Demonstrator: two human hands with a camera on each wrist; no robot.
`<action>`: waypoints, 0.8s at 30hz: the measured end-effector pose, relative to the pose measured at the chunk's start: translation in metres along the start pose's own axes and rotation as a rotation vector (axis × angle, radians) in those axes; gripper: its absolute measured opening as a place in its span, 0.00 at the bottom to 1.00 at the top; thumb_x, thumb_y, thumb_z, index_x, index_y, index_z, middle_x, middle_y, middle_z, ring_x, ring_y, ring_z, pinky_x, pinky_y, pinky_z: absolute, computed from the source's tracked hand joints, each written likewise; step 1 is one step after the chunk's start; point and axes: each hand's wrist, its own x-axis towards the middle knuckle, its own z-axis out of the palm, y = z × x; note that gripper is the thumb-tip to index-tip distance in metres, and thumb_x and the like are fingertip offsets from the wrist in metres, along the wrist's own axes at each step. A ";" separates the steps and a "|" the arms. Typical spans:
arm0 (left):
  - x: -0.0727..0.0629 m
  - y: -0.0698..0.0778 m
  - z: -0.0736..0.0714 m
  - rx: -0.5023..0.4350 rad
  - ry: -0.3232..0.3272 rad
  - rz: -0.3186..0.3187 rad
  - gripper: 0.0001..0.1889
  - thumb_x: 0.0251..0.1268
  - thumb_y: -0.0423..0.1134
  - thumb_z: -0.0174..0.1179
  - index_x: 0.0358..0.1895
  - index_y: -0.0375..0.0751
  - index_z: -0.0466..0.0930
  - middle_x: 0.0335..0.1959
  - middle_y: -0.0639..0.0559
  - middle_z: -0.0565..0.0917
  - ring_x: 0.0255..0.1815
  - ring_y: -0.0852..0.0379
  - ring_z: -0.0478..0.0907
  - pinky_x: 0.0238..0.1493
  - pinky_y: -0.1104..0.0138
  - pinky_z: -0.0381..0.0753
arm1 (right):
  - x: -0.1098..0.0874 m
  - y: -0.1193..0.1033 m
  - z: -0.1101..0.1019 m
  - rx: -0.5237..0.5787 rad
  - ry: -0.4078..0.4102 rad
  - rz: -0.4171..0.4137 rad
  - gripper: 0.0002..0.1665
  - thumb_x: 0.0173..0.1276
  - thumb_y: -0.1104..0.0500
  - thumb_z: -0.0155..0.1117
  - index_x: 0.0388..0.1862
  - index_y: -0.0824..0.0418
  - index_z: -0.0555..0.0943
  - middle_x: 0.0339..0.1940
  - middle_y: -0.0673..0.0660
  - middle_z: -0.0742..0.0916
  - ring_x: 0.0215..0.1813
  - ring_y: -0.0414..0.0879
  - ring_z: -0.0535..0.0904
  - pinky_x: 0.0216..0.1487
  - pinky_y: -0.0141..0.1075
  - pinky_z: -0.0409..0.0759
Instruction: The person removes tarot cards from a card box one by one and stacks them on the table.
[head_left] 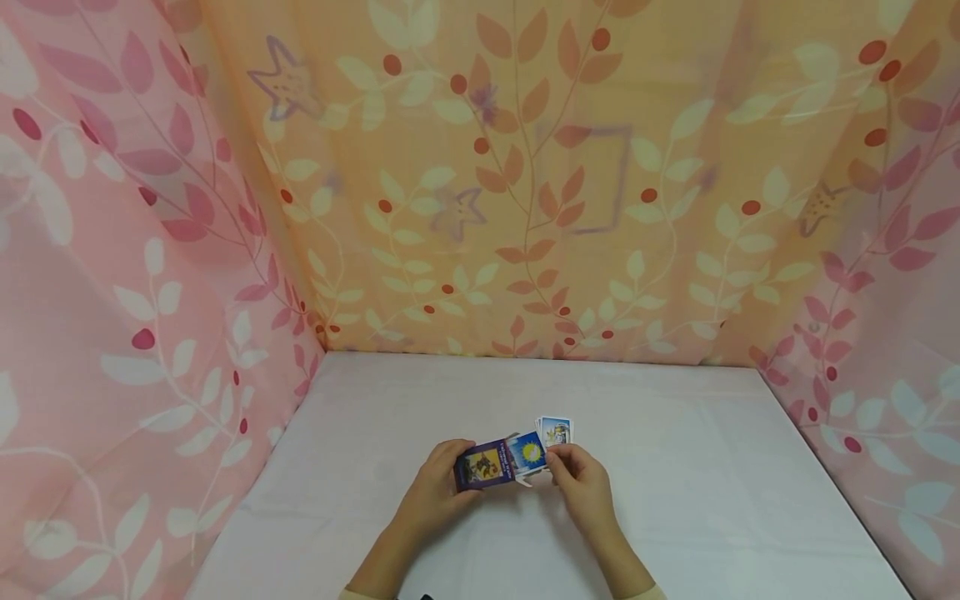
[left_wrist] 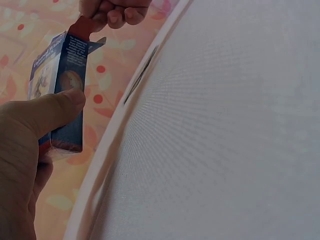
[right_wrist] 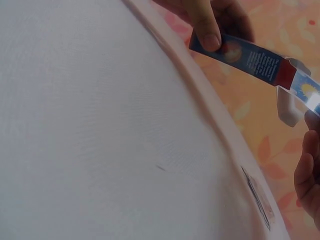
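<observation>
In the head view my left hand [head_left: 435,483] grips a dark blue and purple card box [head_left: 480,468] with a picture on its front. Its thumb lies along the narrow printed side of the box [left_wrist: 70,65] in the left wrist view. A blue card [head_left: 529,451] with a yellow sun sticks out of the box's open end, and my right hand [head_left: 587,490] pinches its outer edge. Around that opening the red inner edge and a pale flap [right_wrist: 287,107] show in the right wrist view.
Just beyond the right fingertips, several picture cards [head_left: 557,428] lie slightly fanned on the white-covered table [head_left: 675,442]. A leaf-patterned orange curtain [head_left: 525,275] hangs behind the table, with pink patterned cloth [head_left: 172,275] along both sides.
</observation>
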 end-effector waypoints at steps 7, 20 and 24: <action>-0.001 0.001 0.000 0.001 -0.005 -0.020 0.43 0.46 0.44 0.83 0.69 0.55 0.72 0.64 0.59 0.77 0.67 0.57 0.74 0.71 0.54 0.75 | 0.002 -0.002 -0.003 -0.026 0.039 0.010 0.07 0.73 0.58 0.67 0.45 0.59 0.85 0.37 0.64 0.87 0.31 0.42 0.79 0.31 0.28 0.81; 0.000 0.003 -0.002 -0.004 -0.005 -0.010 0.42 0.47 0.43 0.82 0.69 0.53 0.72 0.64 0.58 0.78 0.67 0.56 0.75 0.71 0.53 0.76 | 0.005 -0.005 -0.011 -0.015 0.100 0.006 0.06 0.73 0.62 0.67 0.46 0.61 0.86 0.37 0.65 0.87 0.30 0.41 0.78 0.29 0.27 0.80; 0.000 0.002 -0.001 0.004 0.002 0.001 0.43 0.46 0.44 0.82 0.69 0.53 0.72 0.64 0.58 0.78 0.67 0.56 0.75 0.71 0.54 0.76 | 0.007 -0.004 -0.013 -0.003 0.124 -0.013 0.06 0.72 0.65 0.67 0.45 0.63 0.86 0.36 0.68 0.86 0.28 0.40 0.77 0.27 0.26 0.78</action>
